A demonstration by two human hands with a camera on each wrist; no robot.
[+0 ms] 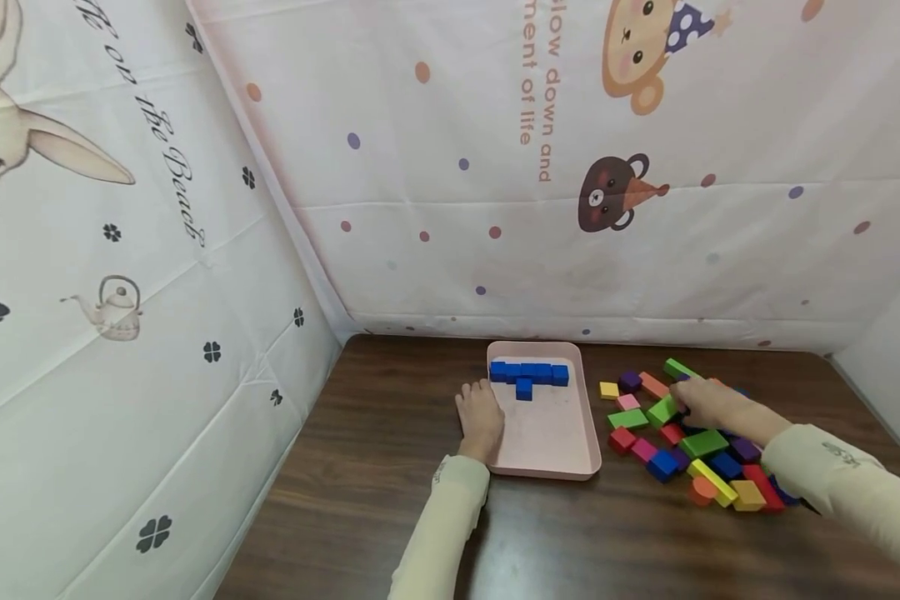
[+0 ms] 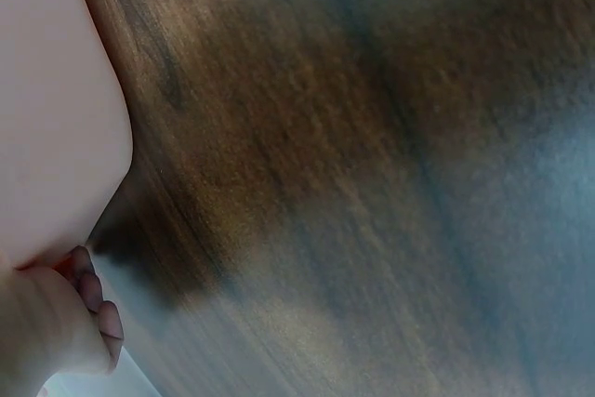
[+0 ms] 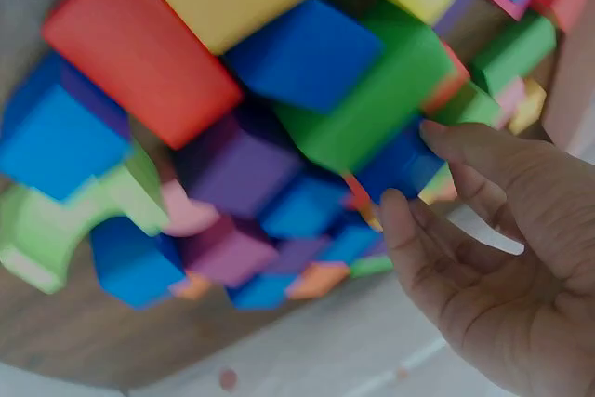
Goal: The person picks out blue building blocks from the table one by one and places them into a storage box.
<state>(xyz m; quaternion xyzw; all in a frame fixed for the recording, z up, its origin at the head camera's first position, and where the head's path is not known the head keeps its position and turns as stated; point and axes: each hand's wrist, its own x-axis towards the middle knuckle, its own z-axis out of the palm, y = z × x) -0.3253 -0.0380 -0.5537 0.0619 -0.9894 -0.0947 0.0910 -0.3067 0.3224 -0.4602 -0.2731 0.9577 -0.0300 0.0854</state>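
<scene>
A pink tray [image 1: 543,437] lies on the table, holding a row of blue blocks [image 1: 536,373] near its far end and one blue cube [image 1: 523,390] just in front of that row. At the tray's left rim, my left hand [image 1: 482,419] grips the edge with bent fingers; its thumb is hidden. My right hand [image 1: 708,403] reaches into a pile of coloured blocks to the right of the tray. Seen from the right wrist, thumb and forefinger pinch a blue block [image 3: 402,166] beside a large green block [image 3: 372,95].
Around the right hand lie loose blocks, among them a red block [image 3: 144,44], a yellow one [image 1: 712,482] and an orange cylinder [image 1: 702,490]. The brown wooden table [image 1: 360,467] meets printed white cloth walls [image 1: 420,267] at the back and left.
</scene>
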